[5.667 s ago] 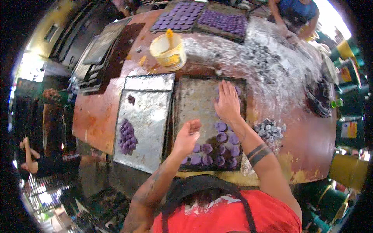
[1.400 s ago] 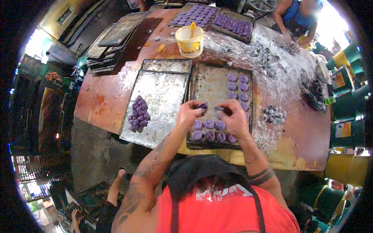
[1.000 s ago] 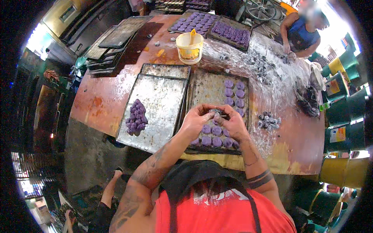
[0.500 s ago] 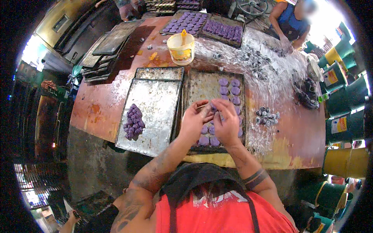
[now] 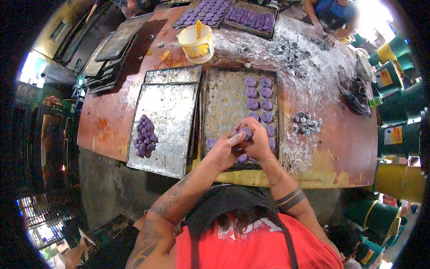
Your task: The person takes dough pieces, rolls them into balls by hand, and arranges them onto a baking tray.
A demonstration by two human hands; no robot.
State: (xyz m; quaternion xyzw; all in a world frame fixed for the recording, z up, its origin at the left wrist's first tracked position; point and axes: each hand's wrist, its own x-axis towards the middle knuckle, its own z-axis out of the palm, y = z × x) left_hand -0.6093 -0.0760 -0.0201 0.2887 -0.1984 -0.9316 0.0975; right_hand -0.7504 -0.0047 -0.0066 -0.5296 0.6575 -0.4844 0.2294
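We have a small purple dough piece (image 5: 245, 133) between both hands, raised over the lower right part of a dark-rimmed baking tray (image 5: 224, 98). Our left hand (image 5: 225, 150) is closed in around it from the left, thumb laid against the dough, and our right hand (image 5: 256, 139) curls over it from the other side with its fingers bent, so the two hands meet and leave only a narrow space filled by the piece. Below them, our wrists and hands hide part of the tray's near end. Purple dough rounds (image 5: 266, 93) stand in two columns along the tray's right rim, and a few more show near the lower edge around our hands; the left and middle of the tray offer a broad stretch of scuffed metal. Just beside its left rim lies a shiny metal tray (image 5: 168, 112), its near edge reaching the front of the table (image 5: 340, 148), with a heap of purple dough balls (image 5: 145, 136) near its left edge and wide room to the right of them. To the right of our tray, well inside the table's edge, sits a pile of flour-dusted lumps (image 5: 307, 123). Beyond the trays stands a white and yellow bucket (image 5: 195, 49), and a co-worker (image 5: 331, 13) is at the far right side.
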